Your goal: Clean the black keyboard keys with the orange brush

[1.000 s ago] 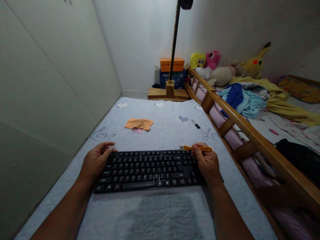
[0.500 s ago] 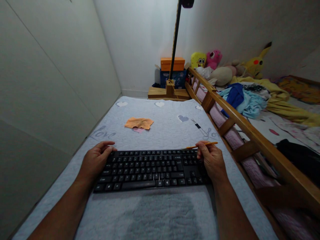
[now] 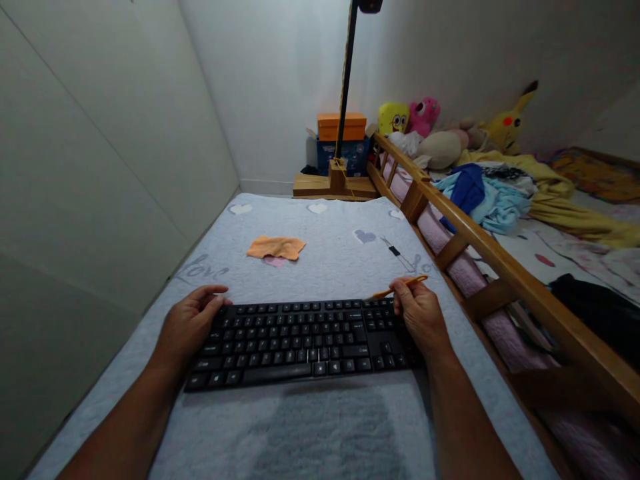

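Observation:
A black computer keyboard (image 3: 300, 340) lies across the patterned cloth, its space bar edge toward me. My left hand (image 3: 193, 320) grips the keyboard's left end, thumb at the far corner and index finger stretched past the back edge; its other fingers are mostly hidden. Between the thumb and fingers of my right hand (image 3: 420, 313) is a thin orange-handled brush (image 3: 383, 294). The brush slants down to the left, its tip at the keyboard's back edge near the number pad. My right hand hovers over or rests on the keyboard's right end; I cannot tell which.
An orange cloth (image 3: 277, 248) lies beyond the keyboard. Farther right is a thin metal tool with a black sleeve (image 3: 395, 251). A wooden bed rail (image 3: 465, 230) runs along the right side. At the back stand a wooden base (image 3: 313, 185) with a pole and an orange box (image 3: 341, 127).
The brush has tilted more steeply, its rear end raised and shifted slightly left in my right hand. My left hand stays at the keyboard's left end. The whole view has shifted slightly.

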Demonstrator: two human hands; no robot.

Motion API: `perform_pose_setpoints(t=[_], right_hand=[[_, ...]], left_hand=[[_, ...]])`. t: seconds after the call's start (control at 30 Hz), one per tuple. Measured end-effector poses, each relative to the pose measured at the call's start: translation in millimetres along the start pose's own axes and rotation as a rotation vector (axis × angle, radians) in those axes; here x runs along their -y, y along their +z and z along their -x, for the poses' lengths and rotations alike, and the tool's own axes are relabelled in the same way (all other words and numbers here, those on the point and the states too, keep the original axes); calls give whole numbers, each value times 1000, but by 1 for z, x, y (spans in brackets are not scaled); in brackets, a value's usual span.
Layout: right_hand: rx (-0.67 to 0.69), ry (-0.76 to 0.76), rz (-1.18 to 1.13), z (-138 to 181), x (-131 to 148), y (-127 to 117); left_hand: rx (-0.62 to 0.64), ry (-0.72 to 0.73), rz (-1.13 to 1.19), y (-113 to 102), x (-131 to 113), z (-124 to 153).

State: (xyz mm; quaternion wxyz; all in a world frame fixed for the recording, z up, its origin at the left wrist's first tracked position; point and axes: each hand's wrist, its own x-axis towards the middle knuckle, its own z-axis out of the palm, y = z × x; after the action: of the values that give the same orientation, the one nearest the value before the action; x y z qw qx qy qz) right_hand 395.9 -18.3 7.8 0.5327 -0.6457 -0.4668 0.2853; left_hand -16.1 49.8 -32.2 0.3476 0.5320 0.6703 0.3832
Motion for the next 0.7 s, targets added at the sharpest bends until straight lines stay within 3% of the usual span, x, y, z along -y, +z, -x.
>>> perform_pose_setpoints(t=[0.23, 0.43, 0.7], right_hand=[[-77, -35, 29, 0, -4, -5], [20, -21, -99, 2, -3, 7], [-10, -71, 176, 2, 0, -2]], left_hand=[[3, 9, -23, 0, -4, 0], [-5, -5, -12, 1, -9, 2], [4, 3, -14, 0, -7, 2]])
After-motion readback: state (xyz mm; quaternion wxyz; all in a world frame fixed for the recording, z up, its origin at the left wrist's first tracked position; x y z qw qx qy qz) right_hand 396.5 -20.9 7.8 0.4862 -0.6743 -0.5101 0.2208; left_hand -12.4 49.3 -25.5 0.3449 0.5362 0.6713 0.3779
